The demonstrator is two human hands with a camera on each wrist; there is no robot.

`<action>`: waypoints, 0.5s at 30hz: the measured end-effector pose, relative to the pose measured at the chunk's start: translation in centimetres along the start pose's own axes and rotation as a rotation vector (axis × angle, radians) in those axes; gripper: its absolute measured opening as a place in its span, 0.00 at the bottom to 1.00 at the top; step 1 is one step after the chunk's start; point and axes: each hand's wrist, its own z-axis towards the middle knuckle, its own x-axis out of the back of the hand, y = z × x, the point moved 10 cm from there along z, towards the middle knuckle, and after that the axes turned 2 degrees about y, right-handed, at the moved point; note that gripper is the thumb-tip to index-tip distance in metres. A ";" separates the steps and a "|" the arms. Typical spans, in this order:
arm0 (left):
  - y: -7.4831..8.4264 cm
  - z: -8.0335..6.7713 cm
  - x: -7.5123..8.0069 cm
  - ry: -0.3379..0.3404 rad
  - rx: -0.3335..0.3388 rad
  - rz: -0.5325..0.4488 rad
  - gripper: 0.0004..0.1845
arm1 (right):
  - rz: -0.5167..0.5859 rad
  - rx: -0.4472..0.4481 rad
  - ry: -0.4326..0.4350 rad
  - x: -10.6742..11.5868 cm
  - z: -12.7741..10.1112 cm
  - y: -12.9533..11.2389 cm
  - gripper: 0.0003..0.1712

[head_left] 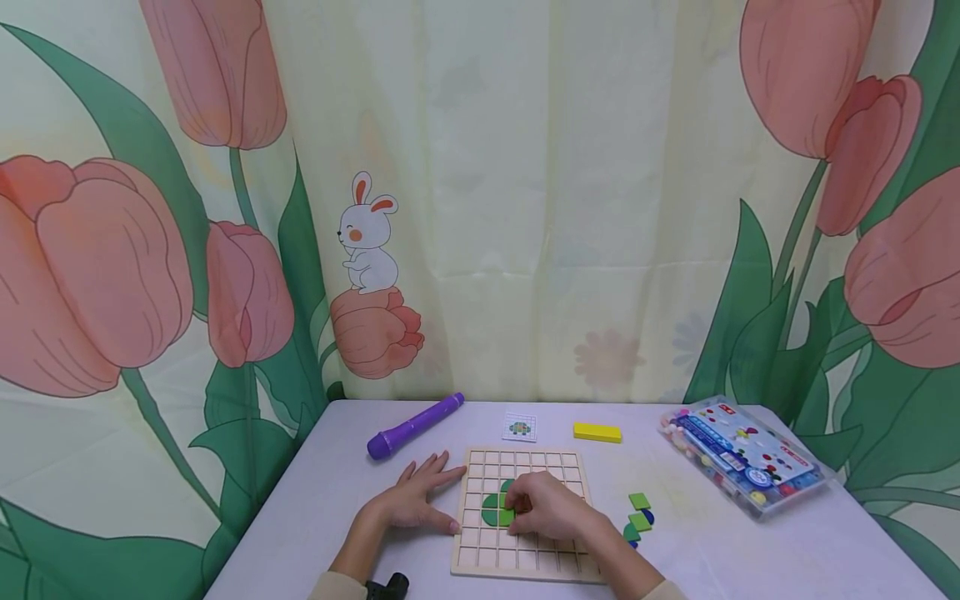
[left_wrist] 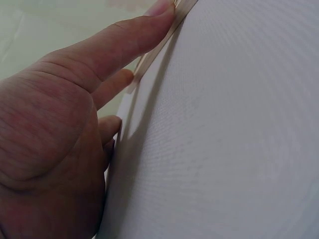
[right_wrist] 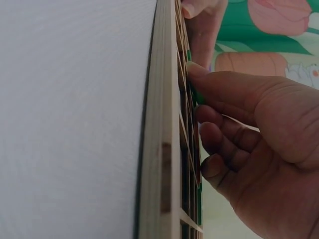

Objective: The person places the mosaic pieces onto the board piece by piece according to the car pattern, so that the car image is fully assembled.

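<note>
A wooden grid board (head_left: pixel 542 467) lies on the white table (head_left: pixel 315 500). In its middle cells sit green pieces (head_left: pixel 493 507) that form a rounded shape. My right hand (head_left: pixel 543 507) rests on the board with its fingers curled; in the right wrist view the right hand (right_wrist: pixel 239 124) pinches a green piece (right_wrist: pixel 198 97) at the board's (right_wrist: pixel 164 149) grid. My left hand (head_left: pixel 423 498) lies flat on the table, fingers straight. The left wrist view shows the left hand's fingertips (left_wrist: pixel 162 10) touching the board's edge (left_wrist: pixel 149 55).
Loose green and blue pieces (head_left: pixel 640 518) lie right of the board. Behind it are a purple pen-shaped thing (head_left: pixel 415 426), a small picture card (head_left: pixel 520 427) and a yellow block (head_left: pixel 597 432). A clear plastic box (head_left: pixel 742 454) sits far right. A tulip curtain (head_left: pixel 525 208) hangs behind.
</note>
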 end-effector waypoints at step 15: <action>0.0 0.1 0.0 0.002 -0.001 0.011 0.53 | -0.011 0.002 0.018 0.5 -0.2 -0.1 0.12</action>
